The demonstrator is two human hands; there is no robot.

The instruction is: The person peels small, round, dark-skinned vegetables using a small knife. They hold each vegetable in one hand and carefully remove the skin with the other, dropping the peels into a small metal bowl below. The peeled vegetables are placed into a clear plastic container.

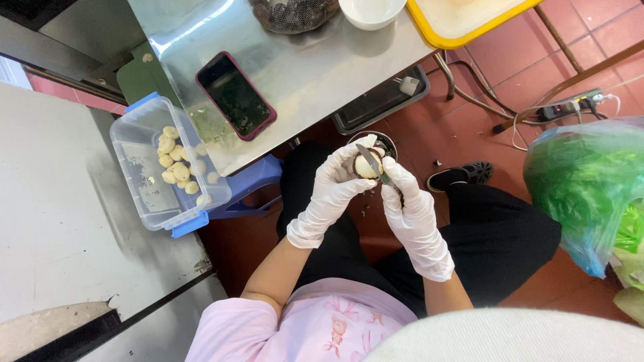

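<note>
Both my hands wear white gloves and meet above my lap. My left hand (333,188) cups a small pale round peeled piece (365,167). A small knife (369,161) is gripped in my right hand (412,208), its blade lying across the pale piece. Right behind my hands stands a small dark bowl (384,139) on the floor, with dark scraps in it. A clear plastic box (144,181) with blue clips stands to the left, holding several similar pale peeled pieces (176,164).
A steel table (302,74) carries a dark phone (235,95) in a maroon case, a white bowl (371,12), a net bag of dark items (294,13) and a yellow tray (463,20). A plastic bag of greens (590,181) sits right. A power strip (570,107) lies on red tiles.
</note>
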